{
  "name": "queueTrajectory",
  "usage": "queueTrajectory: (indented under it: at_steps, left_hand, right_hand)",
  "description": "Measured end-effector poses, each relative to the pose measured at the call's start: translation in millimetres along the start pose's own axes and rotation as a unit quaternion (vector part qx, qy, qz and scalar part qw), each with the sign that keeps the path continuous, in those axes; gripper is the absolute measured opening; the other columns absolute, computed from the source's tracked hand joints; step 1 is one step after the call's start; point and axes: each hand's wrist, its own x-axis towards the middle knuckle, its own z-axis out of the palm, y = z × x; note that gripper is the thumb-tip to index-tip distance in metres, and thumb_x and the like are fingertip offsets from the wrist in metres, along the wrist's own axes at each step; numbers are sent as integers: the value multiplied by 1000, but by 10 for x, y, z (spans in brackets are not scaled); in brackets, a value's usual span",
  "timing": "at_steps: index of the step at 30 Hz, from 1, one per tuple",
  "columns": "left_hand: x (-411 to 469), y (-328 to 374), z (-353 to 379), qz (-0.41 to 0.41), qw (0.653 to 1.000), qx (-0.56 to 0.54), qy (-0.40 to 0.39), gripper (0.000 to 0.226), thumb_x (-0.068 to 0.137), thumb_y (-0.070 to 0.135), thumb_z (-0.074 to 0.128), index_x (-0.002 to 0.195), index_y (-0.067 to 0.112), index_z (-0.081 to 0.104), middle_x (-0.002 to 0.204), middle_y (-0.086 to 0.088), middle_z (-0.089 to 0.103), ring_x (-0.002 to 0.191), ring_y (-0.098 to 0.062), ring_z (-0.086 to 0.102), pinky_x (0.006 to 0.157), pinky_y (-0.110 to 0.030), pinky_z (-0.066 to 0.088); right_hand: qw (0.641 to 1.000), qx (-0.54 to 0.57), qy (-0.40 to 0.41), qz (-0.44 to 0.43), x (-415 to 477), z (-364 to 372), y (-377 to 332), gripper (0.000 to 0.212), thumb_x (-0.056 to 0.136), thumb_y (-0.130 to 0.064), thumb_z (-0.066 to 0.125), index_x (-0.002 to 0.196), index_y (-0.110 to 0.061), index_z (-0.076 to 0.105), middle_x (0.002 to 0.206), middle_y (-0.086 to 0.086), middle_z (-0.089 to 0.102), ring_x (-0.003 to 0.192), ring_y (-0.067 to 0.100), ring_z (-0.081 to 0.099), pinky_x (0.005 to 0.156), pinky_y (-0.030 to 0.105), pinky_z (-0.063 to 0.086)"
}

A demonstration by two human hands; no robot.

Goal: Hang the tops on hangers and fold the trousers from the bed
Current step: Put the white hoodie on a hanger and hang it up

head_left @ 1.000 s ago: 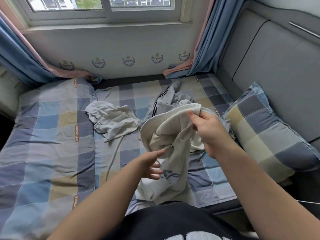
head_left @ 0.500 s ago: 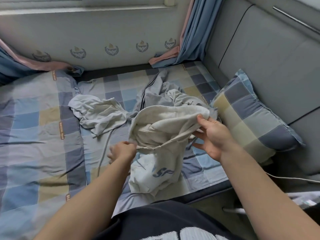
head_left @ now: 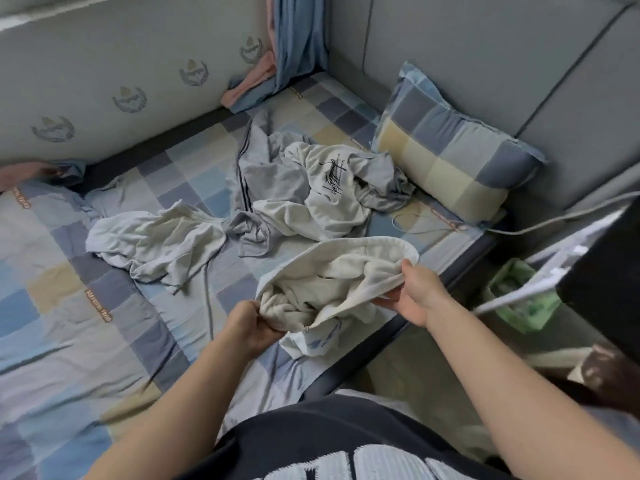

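A bed point(head_left: 52, 271) in a blue-and-cream checked sheet fills the head view, with a matching pillow point(head_left: 450, 150) at 2 o'clock against grey padded panels and a blue curtain point(head_left: 298, 39) at 12. The cream top point(head_left: 332, 278) is held above the bed's near edge, its long axis running 8 to 2 o'clock and its hem arched toward 12. The left hand point(head_left: 252, 323) clenches its 8 o'clock end. The right hand point(head_left: 415, 296) pinches the hem at 3.
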Motion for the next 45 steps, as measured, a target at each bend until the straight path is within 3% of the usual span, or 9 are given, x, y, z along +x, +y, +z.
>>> queueTrajectory:
  at_steps: [4,10,12,16,20,25,30,37,45]
  left_hand:
    - [-120,90,-239,-45,977,170,-124,48,94,29,53,135,6,58,131,-20,63,113,-36,61,100,-47,46]
    - [-114,-164,-565,45,781,622,-36,38,79,16,85,109,0,66,87,-16,76,62,-23,73,50,-27,55]
    - [-43,-335,-623,54,804,590,-49,40,84,18,81,115,0,63,98,-17,72,70,-24,70,46,-24,52]
    - [-108,-744,-625,35,853,506,-124,33,93,18,71,119,2,60,111,-18,71,93,-28,71,65,-34,58]
    - [-367,-1125,-496,-39,863,449,-228,22,99,14,61,116,1,65,104,-15,76,88,-23,76,65,-32,61]
    - [-946,-1784,-159,-67,786,521,-325,28,97,26,65,116,5,69,112,-14,75,98,-23,74,78,-37,61]
    - [-1846,-2699,53,-89,687,576,-433,39,93,38,69,122,12,67,115,-11,75,105,-26,73,84,-40,60]
    - [-3120,-3936,155,12,602,564,-565,21,96,32,67,98,14,78,103,-9,78,95,-24,76,68,-32,61]
    - [-4702,-5327,554,92,511,500,-694,17,91,32,67,95,19,77,99,-6,78,95,-24,75,85,-45,59]
  right_hand:
    - [993,61,96,3,-274,0,560,34,107,-35,44,123,-10,62,104,14,71,89,31,69,64,40,57]
    - [997,-27,62,48,-947,-46,1442,103,44,-73,86,125,-14,63,111,9,75,101,27,73,95,45,55]
    - [988,-115,81,70,-1167,-168,1794,125,32,-66,93,136,-10,52,126,7,66,114,25,64,104,45,50]
    - [949,-240,121,163,-1569,-530,2497,80,69,-34,90,133,-9,50,117,8,62,106,25,61,87,39,54]
    - [964,-74,212,141,-2011,-821,3012,47,91,-21,73,131,-12,50,110,11,61,95,26,62,69,33,53]
    - [911,263,316,-25,-2864,-1142,3350,29,99,-9,59,127,1,59,114,21,69,104,35,67,88,46,56]
    - [786,455,379,-179,-3793,-1535,3289,8,100,3,49,98,-2,56,62,15,59,41,17,49,43,30,52]
    - [751,431,410,-286,-5136,-2365,3541,14,100,-5,51,87,-7,55,53,5,47,35,10,34,43,25,41]
    - [679,309,546,-382,-6707,-3654,3440,9,98,-13,58,96,-5,60,66,10,59,59,20,59,59,35,44]
